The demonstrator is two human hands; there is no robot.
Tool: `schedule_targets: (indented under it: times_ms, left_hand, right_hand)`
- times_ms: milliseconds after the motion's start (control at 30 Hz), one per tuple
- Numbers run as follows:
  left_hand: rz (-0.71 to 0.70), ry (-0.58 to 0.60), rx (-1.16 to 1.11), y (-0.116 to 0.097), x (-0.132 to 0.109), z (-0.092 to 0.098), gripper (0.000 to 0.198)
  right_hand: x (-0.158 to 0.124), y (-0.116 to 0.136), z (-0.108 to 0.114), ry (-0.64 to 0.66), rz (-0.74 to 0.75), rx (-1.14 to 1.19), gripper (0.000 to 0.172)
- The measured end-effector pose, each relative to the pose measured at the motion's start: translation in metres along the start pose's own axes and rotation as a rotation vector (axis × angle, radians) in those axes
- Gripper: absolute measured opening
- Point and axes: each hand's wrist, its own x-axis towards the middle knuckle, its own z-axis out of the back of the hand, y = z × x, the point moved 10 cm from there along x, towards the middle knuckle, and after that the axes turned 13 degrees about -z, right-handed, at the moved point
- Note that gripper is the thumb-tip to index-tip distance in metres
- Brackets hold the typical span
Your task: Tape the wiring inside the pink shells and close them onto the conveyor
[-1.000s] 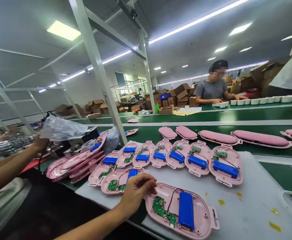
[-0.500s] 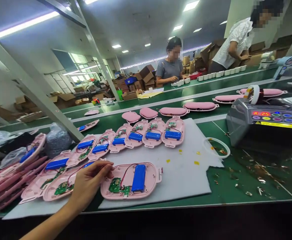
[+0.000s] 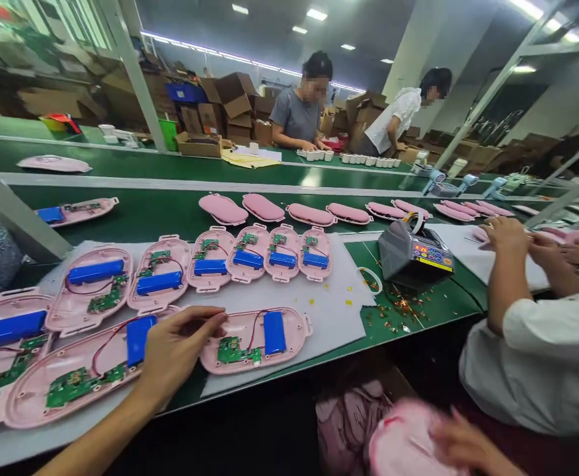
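Observation:
My left hand (image 3: 178, 347), fingers pinched together, is at the left rim of a pink oval plastic shell (image 3: 292, 340) lying on white foam. Inside this shell are a blue battery pack (image 3: 274, 332), a green circuit board (image 3: 229, 350) and thin wires. Low on the right, my right hand (image 3: 461, 439), smeared by motion, grips a pink rounded shell piece (image 3: 406, 439) below table level. Beside that piece is a pile of pink pieces (image 3: 349, 416). Another open shell with a battery (image 3: 141, 337) lies partly behind my left hand.
Several open pink shells (image 3: 213, 258) line the white foam sheet (image 3: 329, 314). A tape dispenser (image 3: 408, 254) stands right, near a white ring (image 3: 371, 281) and scattered scraps. A co-worker's arm (image 3: 507, 271) works at the right; two people stand across the green table (image 3: 170, 178).
The view has swung right and down. My right hand and the pink piece have come into view at the bottom right. My left hand stays at the shell's left rim.

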Motion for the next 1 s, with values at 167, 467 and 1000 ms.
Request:
schedule_targets:
  times_ms: [167, 467, 1000]
  left_hand:
    - [0.025, 0.063, -0.154, 0.006, -0.010, -0.007, 0.022]
    - [-0.151, 0.230, -0.132, -0.008, -0.013, -0.005, 0.014]
    - [0.116, 0.100, -0.341, 0.009, -0.017, -0.007, 0.011]
  right_hand:
    - [0.041, 0.157, -0.084, 0.228, 0.467, 0.021, 0.022]
    - [0.084, 0.215, -0.237, 1.099, 0.158, 0.145, 0.021]
    - [0.043, 0.258, -0.218, 0.831, 0.575, -0.415, 0.034]
